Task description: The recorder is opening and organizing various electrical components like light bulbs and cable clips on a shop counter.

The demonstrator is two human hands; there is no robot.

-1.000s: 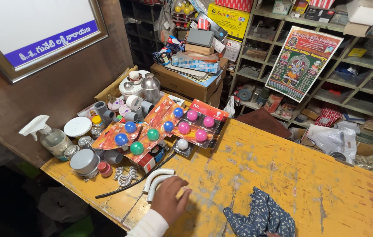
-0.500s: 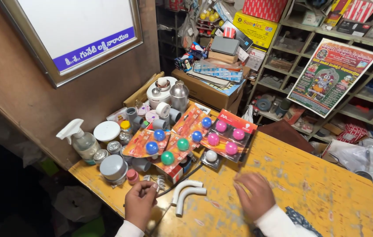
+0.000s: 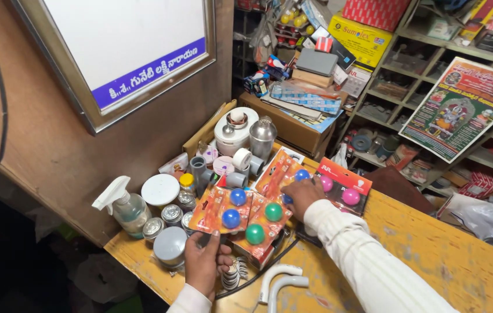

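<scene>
Hands worked over orange blister cards of coloured round bulbs (image 3: pixel 246 211) on a worn yellow wooden counter (image 3: pixel 432 255). Left hand (image 3: pixel 205 264) pinched one card's lower edge; right hand (image 3: pixel 303 196) lay fingers curled on the cards. Round grey lidded tins (image 3: pixel 170 246), a clear spray bottle (image 3: pixel 124 207) and white curved pipe bends (image 3: pixel 278 281) crowded close around.

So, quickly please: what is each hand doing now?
Left hand: closed on the orange card of blue balls.
Right hand: resting on the red packs, grip hidden.

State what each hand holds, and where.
Left hand pinches the blue-ball card by its lower edge; right hand rests on the neighbouring cards, hold unclear.
</scene>
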